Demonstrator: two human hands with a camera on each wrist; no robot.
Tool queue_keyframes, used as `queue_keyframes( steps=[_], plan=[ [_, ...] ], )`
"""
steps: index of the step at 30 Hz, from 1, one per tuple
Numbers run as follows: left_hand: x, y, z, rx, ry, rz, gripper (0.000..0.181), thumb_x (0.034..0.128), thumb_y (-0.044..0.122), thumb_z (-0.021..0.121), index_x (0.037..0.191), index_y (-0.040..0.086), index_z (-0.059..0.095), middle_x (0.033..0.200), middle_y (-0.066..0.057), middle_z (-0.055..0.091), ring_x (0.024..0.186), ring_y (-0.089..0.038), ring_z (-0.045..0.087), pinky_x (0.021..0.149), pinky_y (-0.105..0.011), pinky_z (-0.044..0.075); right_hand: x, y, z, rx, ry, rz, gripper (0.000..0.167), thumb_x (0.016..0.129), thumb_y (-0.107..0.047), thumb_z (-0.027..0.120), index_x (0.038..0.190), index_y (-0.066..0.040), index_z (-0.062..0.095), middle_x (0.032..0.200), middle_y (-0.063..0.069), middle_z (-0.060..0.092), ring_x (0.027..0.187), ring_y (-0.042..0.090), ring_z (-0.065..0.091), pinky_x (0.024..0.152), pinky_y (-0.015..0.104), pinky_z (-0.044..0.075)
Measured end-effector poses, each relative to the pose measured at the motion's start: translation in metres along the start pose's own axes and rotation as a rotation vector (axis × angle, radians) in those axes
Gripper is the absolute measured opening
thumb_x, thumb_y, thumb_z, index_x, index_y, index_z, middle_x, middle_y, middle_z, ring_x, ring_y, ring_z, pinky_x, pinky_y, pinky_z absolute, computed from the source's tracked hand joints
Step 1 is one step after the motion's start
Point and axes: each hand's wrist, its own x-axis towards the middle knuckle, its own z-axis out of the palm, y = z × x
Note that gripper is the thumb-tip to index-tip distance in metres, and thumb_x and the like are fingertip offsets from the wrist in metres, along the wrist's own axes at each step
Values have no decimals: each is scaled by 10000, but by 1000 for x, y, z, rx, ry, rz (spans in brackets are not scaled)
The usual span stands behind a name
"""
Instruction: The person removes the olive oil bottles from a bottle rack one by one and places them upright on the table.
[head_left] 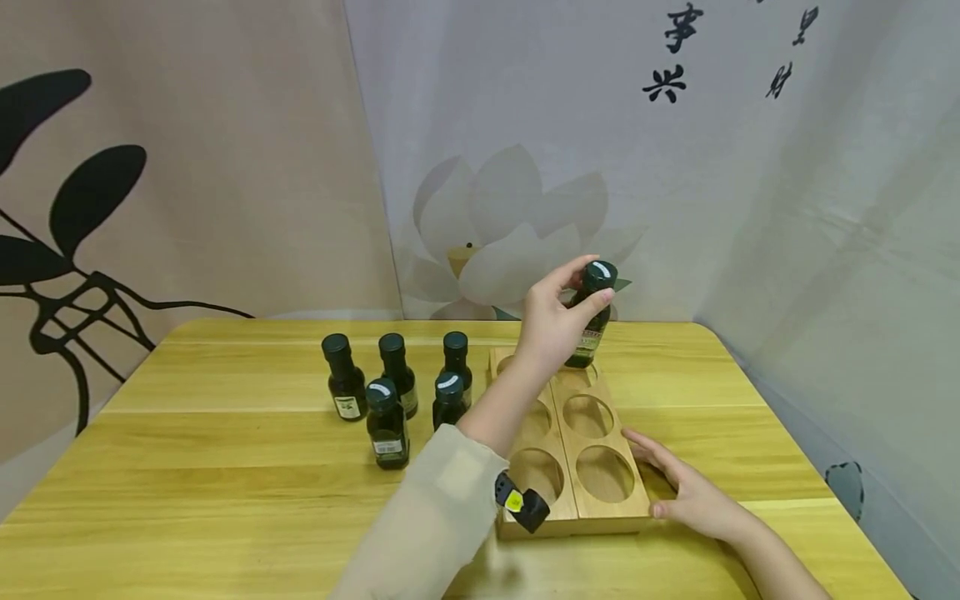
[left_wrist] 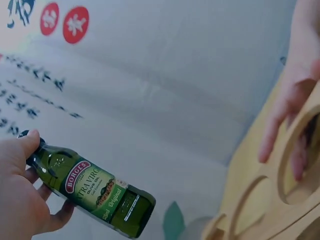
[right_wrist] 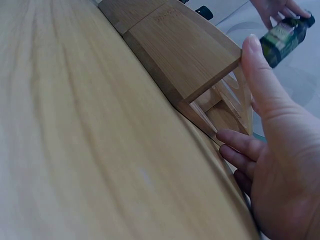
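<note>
My left hand [head_left: 557, 321] holds a dark green olive oil bottle [head_left: 587, 337] by its neck and cap, over the far right end of the wooden rack [head_left: 568, 527]. In the left wrist view the label of this bottle [left_wrist: 95, 185] reads Borges, and its base hangs free of the rack. Round holes run in two columns along the rack's top. My right hand [head_left: 693, 492] rests at the rack's right side near the front corner, fingers extended and thumb apart. My left forearm hides part of the left column.
Left of the rack several similar dark bottles stand upright on the wooden table [head_left: 225, 500], among them a near one [head_left: 387, 433] and a far left one [head_left: 345, 387]. A printed cloth backdrop [head_left: 285, 167] hangs behind the table.
</note>
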Motion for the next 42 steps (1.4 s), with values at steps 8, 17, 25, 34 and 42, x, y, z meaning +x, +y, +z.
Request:
queue_keyframes(
  steps=[8, 17, 25, 34, 42],
  plan=[
    [-10, 29, -15, 8, -18, 107, 395, 849, 101, 740, 1230, 79, 638, 963, -65, 616, 858, -141, 579, 708, -257, 539, 0, -2, 0, -7, 4, 10, 838, 885, -587, 556, 1535, -178, 220, 1493, 149, 335, 1295, 138, 393, 1007, 280, 331],
    [-23, 56, -42, -21, -7, 177, 405, 819, 47, 758, 1205, 14, 641, 919, -110, 598, 758, -207, 612, 663, -316, 554, 1, -1, 0, -8, 4, -12, 835, 884, -584, 554, 1533, -175, 225, 1460, 205, 363, 1296, 128, 390, 1013, 250, 308],
    [-29, 70, -75, 65, 74, 202, 407, 811, 52, 768, 1202, 39, 658, 933, -77, 643, 859, -159, 600, 723, -339, 532, 2, 3, -3, 20, -5, 7, 849, 877, -585, 565, 1537, -187, 209, 1465, 206, 355, 1300, 119, 383, 1022, 225, 279],
    [-42, 85, -112, 91, 143, 179, 414, 818, 33, 755, 1218, 89, 661, 951, -84, 643, 729, -239, 660, 630, -278, 530, 3, 1, -3, 33, -17, 9, 847, 879, -582, 567, 1538, -193, 204, 1459, 184, 371, 1291, 134, 397, 1018, 243, 284],
    [-54, 95, -138, 127, 192, 124, 418, 817, 18, 750, 1216, 109, 668, 982, -104, 650, 745, -263, 665, 669, -279, 552, 1, 2, -3, 21, -14, 23, 851, 872, -584, 571, 1537, -198, 208, 1462, 192, 363, 1295, 124, 392, 1015, 242, 295]
  ],
)
